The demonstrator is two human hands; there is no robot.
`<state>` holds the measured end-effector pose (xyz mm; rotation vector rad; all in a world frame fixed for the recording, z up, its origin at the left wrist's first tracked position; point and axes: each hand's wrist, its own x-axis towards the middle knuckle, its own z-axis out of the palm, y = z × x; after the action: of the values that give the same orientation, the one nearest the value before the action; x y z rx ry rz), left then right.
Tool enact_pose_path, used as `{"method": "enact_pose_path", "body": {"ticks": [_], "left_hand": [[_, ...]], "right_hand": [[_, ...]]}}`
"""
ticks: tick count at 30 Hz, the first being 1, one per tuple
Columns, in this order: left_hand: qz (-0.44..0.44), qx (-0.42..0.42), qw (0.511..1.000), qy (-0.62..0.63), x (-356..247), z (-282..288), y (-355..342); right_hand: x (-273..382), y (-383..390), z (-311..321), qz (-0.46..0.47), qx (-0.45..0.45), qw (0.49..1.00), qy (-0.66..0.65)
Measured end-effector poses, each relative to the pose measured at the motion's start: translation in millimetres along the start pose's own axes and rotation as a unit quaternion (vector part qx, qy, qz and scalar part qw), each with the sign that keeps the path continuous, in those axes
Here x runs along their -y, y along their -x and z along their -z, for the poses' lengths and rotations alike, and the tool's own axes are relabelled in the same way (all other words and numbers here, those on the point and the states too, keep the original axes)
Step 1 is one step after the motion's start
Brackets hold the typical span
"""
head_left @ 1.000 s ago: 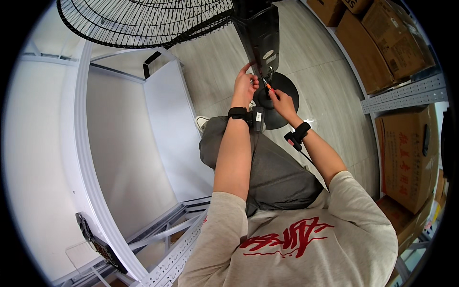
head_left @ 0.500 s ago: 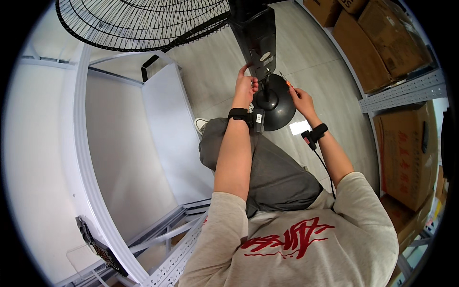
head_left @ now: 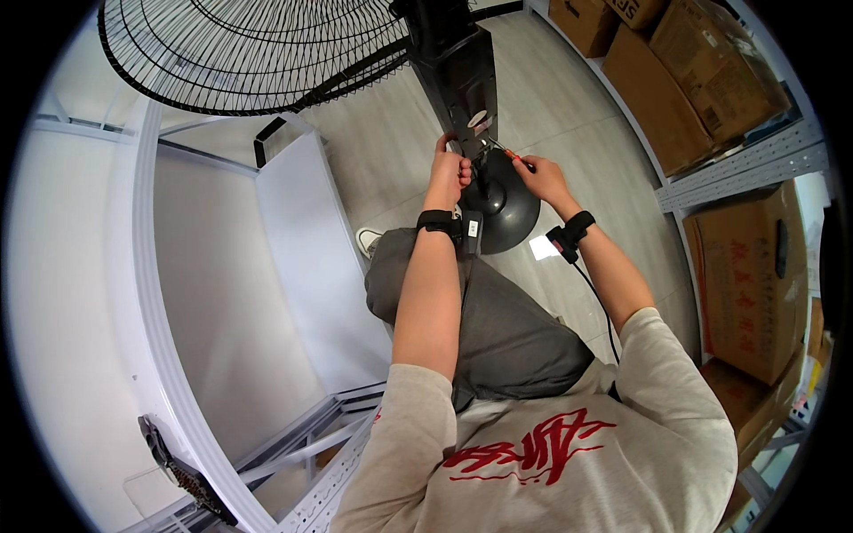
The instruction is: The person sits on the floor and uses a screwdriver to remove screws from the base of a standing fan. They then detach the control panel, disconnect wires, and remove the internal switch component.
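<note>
A black standing fan rises in front of me, with its long column housing above a round black base. My left hand is at the housing's lower left edge, one finger laid against its side and the other fingers curled; whether they hold anything small is hidden. In my right hand is a slim screwdriver with an orange-and-black handle. Its metal tip points up and left to the lower end of the housing, at some small parts or wires; I cannot tell whether it touches.
The fan's wire cage spreads at the upper left. White shelving stands on my left. On the right, a metal rack holds several cardboard boxes. A cable runs from the black strap device on my right wrist.
My right hand has moved left and brought the screwdriver's tip to the housing's lower end. My left hand stays by the housing. The view has shifted slightly.
</note>
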<state>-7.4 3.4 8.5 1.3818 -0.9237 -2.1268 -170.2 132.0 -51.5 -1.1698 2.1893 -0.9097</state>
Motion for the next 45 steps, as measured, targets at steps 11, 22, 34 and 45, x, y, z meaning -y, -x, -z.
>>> {"method": "enact_pose_path", "body": {"ticks": [11,22,34,45], "left_hand": [[0.006,0.039,0.999,0.003,4,9,-10],[0.006,0.038,0.999,0.007,4,8,-9],[0.005,0.045,0.999,-0.009,1,7,-5],[0.006,0.051,0.999,0.002,3,7,-7]], "right_hand": [[-11,-3,-6,0.044,0.004,0.999,-0.032],[-6,-6,-9,-0.017,0.054,0.991,-0.125],[3,8,-19,0.053,-0.098,0.994,-0.007],[-20,-23,-5,-0.178,0.182,0.908,-0.334]]}}
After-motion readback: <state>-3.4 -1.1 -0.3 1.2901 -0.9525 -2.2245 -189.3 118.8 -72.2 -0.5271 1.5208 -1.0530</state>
